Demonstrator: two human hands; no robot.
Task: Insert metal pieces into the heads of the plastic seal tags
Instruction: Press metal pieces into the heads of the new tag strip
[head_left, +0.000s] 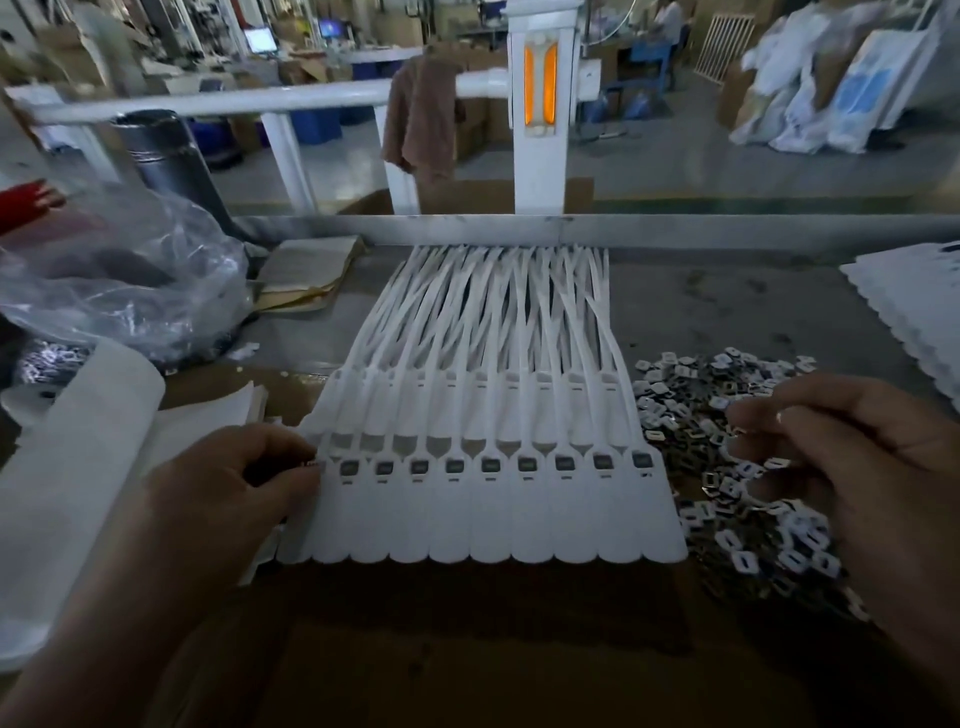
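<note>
**Left hand at the end head of the tag strip, right hand over the loose pieces**

The strip of plastic seal tags (493, 519) lies flat in the middle of the counter (701, 301). Its rounded flag ends point toward the person and its thin tails reach to the far edge of the counter. The near part of the strip rests on brown cardboard (467, 649). A row of heads (491, 464) runs across the strip, and each head that is in view has a dark square insert.

The left hand (244, 478) is at the left end of this row. Its grip is closed: thumb and forefinger pinch a single metal piece (312, 463) right at the last head.

To the right of the strip, touching its edge, is a wide heap of metal pieces (727, 519). The right hand (852, 467) is over this heap with bent fingers, the fingertips (737, 415) down among the pieces. I cannot tell whether its grip is closed on one of them.

To the left of the strip lie white sheets (67, 467), and behind them a crumpled clear plastic bag (119, 280). Far to the right of the strip, at the edge of the view, is another stack of white tags (914, 301). Behind the tails of the strip stands a white railing (234, 101) with a brown cloth (423, 119) hanging on it.
</note>
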